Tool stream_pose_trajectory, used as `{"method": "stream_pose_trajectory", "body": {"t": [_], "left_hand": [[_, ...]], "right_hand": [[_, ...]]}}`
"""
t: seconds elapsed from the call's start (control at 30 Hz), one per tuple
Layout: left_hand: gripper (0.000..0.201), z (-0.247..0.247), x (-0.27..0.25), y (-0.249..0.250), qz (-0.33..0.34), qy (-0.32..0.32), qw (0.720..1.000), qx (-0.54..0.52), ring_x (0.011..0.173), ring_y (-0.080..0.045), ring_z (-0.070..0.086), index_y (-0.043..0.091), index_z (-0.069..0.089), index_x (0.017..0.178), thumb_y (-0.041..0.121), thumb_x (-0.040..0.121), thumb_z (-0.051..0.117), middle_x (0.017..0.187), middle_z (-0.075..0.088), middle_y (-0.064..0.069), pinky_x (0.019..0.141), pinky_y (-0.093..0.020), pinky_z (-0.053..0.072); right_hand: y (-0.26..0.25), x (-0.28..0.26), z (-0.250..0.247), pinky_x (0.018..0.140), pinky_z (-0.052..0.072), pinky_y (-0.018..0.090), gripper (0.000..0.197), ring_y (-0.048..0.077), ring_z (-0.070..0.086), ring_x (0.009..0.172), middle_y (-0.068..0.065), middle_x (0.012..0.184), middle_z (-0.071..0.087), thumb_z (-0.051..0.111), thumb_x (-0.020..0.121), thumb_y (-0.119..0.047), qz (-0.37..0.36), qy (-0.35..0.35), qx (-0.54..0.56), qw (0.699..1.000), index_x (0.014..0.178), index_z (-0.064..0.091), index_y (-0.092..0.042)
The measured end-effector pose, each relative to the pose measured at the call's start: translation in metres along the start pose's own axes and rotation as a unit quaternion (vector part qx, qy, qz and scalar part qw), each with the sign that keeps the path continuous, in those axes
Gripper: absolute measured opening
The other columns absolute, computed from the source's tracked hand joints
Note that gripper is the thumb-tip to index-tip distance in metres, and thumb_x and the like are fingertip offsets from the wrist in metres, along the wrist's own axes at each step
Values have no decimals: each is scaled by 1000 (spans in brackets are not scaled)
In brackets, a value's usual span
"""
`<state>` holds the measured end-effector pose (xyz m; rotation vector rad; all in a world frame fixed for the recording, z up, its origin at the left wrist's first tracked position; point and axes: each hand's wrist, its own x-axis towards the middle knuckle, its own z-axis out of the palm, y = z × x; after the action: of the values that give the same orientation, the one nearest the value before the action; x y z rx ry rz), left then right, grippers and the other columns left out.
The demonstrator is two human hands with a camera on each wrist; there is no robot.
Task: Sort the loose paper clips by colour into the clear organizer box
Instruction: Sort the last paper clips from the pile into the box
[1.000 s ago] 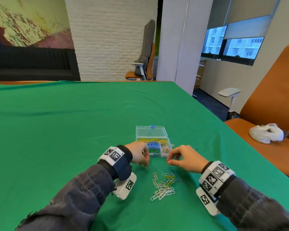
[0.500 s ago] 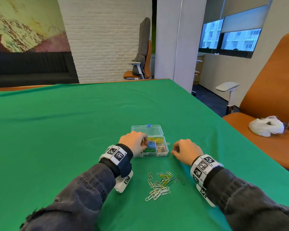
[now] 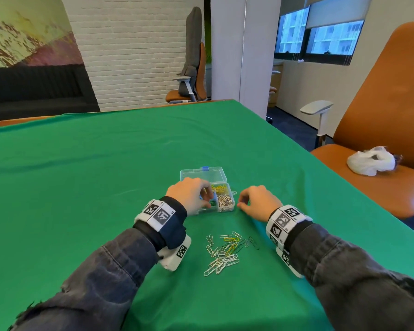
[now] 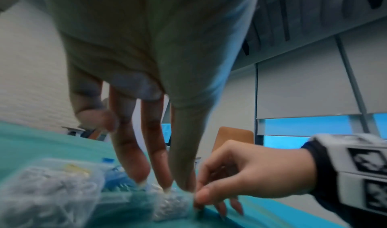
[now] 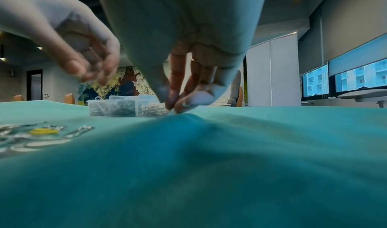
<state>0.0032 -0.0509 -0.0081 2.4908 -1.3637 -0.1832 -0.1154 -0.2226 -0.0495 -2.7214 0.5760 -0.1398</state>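
The clear organizer box (image 3: 225, 199) stands open on the green cloth, its lid (image 3: 202, 174) laid back; yellow, silver, blue and green clips fill its compartments. My left hand (image 3: 207, 197) reaches over the box's left half, and its fingers (image 4: 155, 157) point almost straight down onto the contents. My right hand (image 3: 239, 205) sits at cloth level by the box's right front corner, its thumb and fingertips (image 5: 177, 106) pinched together. A thin dark sliver, apparently a paper clip (image 4: 199, 210), shows under that pinch. The loose clips (image 3: 225, 252), mostly silver with some yellow and dark green, lie between my wrists.
An orange chair (image 3: 380, 111) with a white plastic bag (image 3: 371, 161) on its seat stands beyond the table's right edge. Green cloth (image 3: 81, 175) stretches far to the left and back. A white column (image 3: 227, 48) and another office chair (image 3: 191, 75) stand behind the table.
Both hands have moved forward from above the loose pile to the box. The left hand now covers the box's left compartments, and the right hand has dropped to the cloth beside it.
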Motion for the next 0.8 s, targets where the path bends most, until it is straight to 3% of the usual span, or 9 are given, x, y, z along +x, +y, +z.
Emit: {"method": "stream_pose_trajectory", "body": {"t": [0.1,0.17,0.27,0.37,0.63,0.8], "left_hand": [[17,8,-9,10,28,-95,995,-34,81,-9,62,25,67,89,27,77,79,87,68,11,77,-26,50],[21,17,-14,18,34,-128,991,-25,84,-11,63,23,66,89,33,76,80,90,70,7,74,-26,49],[32,29,-18,31,32,-142,989,9,84,-11,63,25,63,87,48,71,80,90,70,8,72,-27,47],[44,40,-19,40,18,-149,987,60,85,-12,62,28,61,90,59,66,78,92,68,9,73,-29,46],[15,38,-19,36,16,-181,983,37,82,-12,61,27,62,80,30,80,77,83,63,11,72,-27,46],[12,35,-16,30,18,-157,987,38,86,-13,59,27,59,82,28,85,72,94,64,7,76,-28,46]], "right_hand": [[-4,-1,0,72,44,21,10,12,59,76,2,93,69,59,93,-21,-41,-31,19,998,91,67,-15],[-3,-1,0,72,47,23,9,13,61,77,1,89,68,60,92,-22,-47,-31,16,998,85,65,-18],[-1,0,1,72,54,32,16,18,63,78,-1,79,65,60,87,-25,-19,-35,-8,999,71,58,-23],[-1,0,2,72,55,35,21,19,61,74,-2,68,59,60,83,-23,-2,-71,-19,997,63,53,-22],[1,3,6,67,47,28,29,16,54,69,-4,63,53,63,87,-23,-14,-87,-15,996,61,50,-21],[3,4,7,71,51,32,25,18,56,70,-2,65,55,64,87,-23,-16,-80,-4,997,65,54,-18]]}}
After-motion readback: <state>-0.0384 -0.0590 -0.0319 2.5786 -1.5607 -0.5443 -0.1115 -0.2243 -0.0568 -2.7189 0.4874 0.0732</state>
